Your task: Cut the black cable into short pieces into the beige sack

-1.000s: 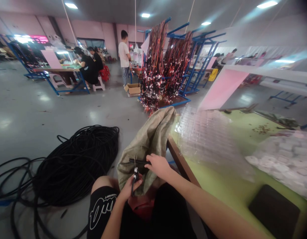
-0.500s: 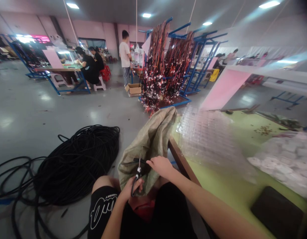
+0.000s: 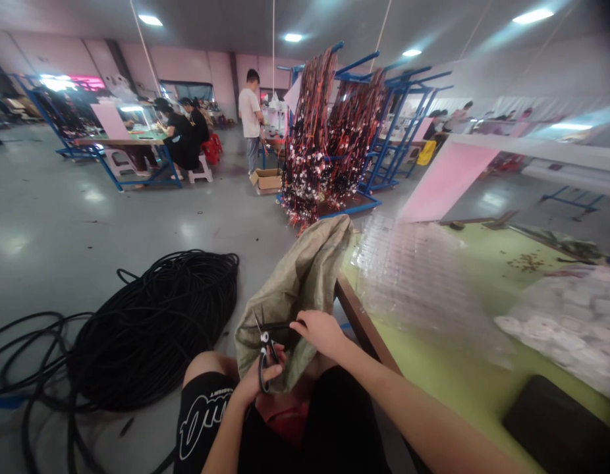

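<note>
My left hand [image 3: 253, 384] is closed round the handles of black-handled scissors [image 3: 264, 337], which point up with the blades parted. My right hand [image 3: 322, 332] pinches a short length of black cable [image 3: 278, 326] that sticks out to the left. The cable's free end lies beside the scissor blades; I cannot tell whether they touch. Below both hands, a greenish-beige woven sack [image 3: 295, 263] stands with its mouth gaping between my knees. Its dark inside hides any contents.
A big coil of black cable [image 3: 151, 329] lies on the floor to the left. At right, a green-topped table [image 3: 414, 349] bears clear plastic packaging [image 3: 408, 270], bagged white parts [image 3: 572, 316] and a dark flat object [image 3: 556, 421]. Wire harnesses hang on a blue rack [image 3: 357, 204] ahead.
The scissors have shifted left, their blades now leaning left and parted wider. My left hand's grip has spread on the handles. My right hand has barely moved and keeps the cable.
</note>
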`<state>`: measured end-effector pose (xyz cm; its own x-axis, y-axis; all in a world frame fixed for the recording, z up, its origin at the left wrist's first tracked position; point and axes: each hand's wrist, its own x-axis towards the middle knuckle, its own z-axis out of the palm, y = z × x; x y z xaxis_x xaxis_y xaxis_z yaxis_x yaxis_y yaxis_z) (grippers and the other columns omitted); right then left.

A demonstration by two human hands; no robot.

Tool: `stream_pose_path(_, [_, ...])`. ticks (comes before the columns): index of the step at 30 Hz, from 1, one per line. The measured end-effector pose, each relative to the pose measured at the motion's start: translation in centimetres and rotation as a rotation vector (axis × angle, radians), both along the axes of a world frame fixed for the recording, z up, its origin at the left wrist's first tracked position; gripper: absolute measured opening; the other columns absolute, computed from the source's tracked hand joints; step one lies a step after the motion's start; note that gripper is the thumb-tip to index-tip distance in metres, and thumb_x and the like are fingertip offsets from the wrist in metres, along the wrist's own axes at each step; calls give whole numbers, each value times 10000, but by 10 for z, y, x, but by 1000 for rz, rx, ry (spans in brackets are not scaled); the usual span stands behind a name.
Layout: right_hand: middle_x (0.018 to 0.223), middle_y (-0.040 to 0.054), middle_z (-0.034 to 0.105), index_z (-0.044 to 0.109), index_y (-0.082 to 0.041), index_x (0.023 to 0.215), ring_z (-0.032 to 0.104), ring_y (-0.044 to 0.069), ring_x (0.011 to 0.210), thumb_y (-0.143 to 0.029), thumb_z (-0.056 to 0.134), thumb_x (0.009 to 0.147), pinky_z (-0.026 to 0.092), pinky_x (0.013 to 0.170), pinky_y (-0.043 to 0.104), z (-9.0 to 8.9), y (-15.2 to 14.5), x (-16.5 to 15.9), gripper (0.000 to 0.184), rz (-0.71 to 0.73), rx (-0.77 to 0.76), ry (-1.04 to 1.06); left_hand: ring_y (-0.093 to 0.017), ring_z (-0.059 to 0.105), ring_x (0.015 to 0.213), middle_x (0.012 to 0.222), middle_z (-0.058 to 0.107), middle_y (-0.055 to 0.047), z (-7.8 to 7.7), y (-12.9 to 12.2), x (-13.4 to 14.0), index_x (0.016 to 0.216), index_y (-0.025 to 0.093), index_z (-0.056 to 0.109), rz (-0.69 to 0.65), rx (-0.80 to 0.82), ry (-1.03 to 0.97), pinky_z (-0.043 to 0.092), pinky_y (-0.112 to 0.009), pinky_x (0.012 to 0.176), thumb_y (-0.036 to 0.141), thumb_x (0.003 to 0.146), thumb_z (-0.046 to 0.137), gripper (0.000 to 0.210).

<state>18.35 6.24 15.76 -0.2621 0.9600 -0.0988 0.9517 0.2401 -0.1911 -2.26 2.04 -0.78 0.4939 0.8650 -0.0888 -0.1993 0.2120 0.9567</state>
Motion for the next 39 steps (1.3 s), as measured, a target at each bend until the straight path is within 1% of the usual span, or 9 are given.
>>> stream_pose_path(4, [891, 36, 694, 631, -214, 890, 656, 201, 827, -478, 417, 991, 421, 646, 249, -1, 1, 0, 355, -65, 58, 4, -223, 538, 1014, 1104, 580, -89, -4, 1, -4, 1243, 177, 499, 22, 48, 111, 403, -359, 930, 439, 775, 698, 572])
stream_pose_path(7, [855, 34, 693, 622, -211, 878, 661, 205, 789, -478, 360, 1008, 415, 621, 254, -2, 2, 1, 396, -116, 58, -14, -227, 532, 1037, 1126, 577, -87, -1, 0, -5, 1256, 183, 498, 33, 77, 150, 404, -352, 934, 466, 787, 676, 576])
stream_pose_path(9, [869, 33, 694, 629, -217, 889, 661, 204, 808, -482, 376, 1002, 418, 627, 250, -3, 2, 1, 384, -86, 49, -4, -228, 539, 1033, 1128, 581, -86, 3, -1, -4, 1254, 185, 503, 19, 74, 175, 411, -349, 928, 464, 774, 689, 585])
stream_pose_path(14, [902, 34, 698, 667, -241, 927, 658, 216, 867, -494, 446, 975, 436, 672, 252, -7, -1, -1, 339, 76, -18, -1, -215, 560, 969, 1052, 608, -71, 7, -1, 2, 1193, 172, 534, 7, 78, 228, 428, -342, 898, 428, 733, 730, 562])
stream_pose_path(21, [896, 64, 697, 657, -218, 924, 663, 223, 861, -469, 374, 999, 445, 697, 272, -4, -1, -1, 386, 38, -33, -31, -158, 555, 735, 813, 619, -37, 9, 1, 3, 948, 128, 601, 103, 130, 355, 436, -258, 689, 455, 786, 657, 370])
stream_pose_path(26, [904, 42, 695, 587, -247, 1065, 666, 235, 853, -475, 508, 944, 429, 665, 275, -3, -1, 2, 270, 30, -40, 26, -126, 529, 591, 627, 583, -4, 14, 2, 4, 794, 134, 565, 145, 129, 321, 409, -232, 602, 442, 836, 601, 313])
stream_pose_path(30, [958, 25, 678, 559, -247, 1036, 658, 218, 859, -411, 599, 903, 413, 654, 264, -3, -1, 0, 215, 34, -26, 47, -112, 499, 522, 566, 552, 15, 17, 1, 8, 769, 144, 535, 164, 117, 299, 383, -217, 543, 437, 817, 632, 312])
stream_pose_path(35, [985, 6, 675, 531, -255, 1056, 656, 198, 865, -376, 601, 912, 407, 643, 252, -5, -3, -4, 200, 24, 36, 85, -110, 500, 506, 547, 546, 16, 20, -1, 9, 775, 145, 538, 151, 103, 271, 384, -215, 531, 453, 818, 628, 324])
stream_pose_path(39, [970, 16, 692, 562, -252, 1029, 660, 209, 880, -395, 571, 934, 420, 669, 255, -7, -2, -5, 171, 53, 43, 40, -115, 510, 496, 561, 554, 5, 19, 1, 6, 804, 141, 548, 104, 74, 233, 392, -221, 520, 517, 825, 593, 380])
